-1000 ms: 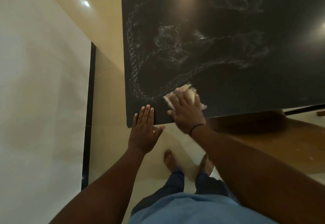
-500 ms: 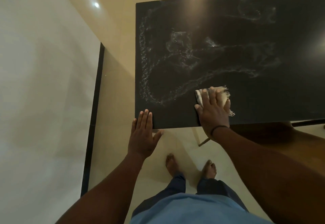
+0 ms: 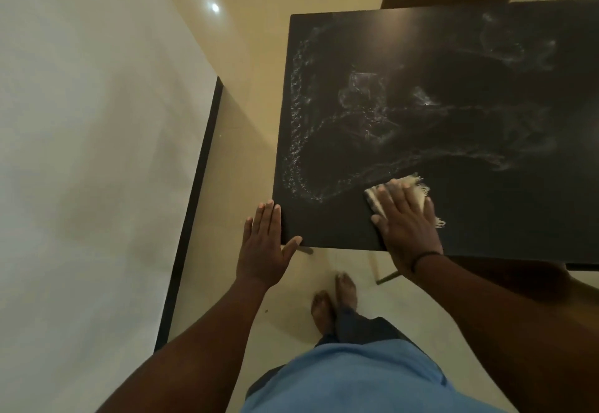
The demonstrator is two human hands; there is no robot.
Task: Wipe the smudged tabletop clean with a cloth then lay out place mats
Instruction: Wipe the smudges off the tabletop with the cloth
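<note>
Right hand is pressing the cloth flat, fingers extended, near the tabletop front edge. Left hand is bracing the tabletop's front-left corner, released, fingers straight.

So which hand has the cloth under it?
The right hand, flat on the pale cloth on the tabletop. The left hand only rests at the table's corner.

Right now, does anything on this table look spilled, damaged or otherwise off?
Yes: whitish smears streak the dark tabletop, mostly left and centre, beyond the cloth under the right hand. No damage shows. The left hand rests at the near left corner.
</note>
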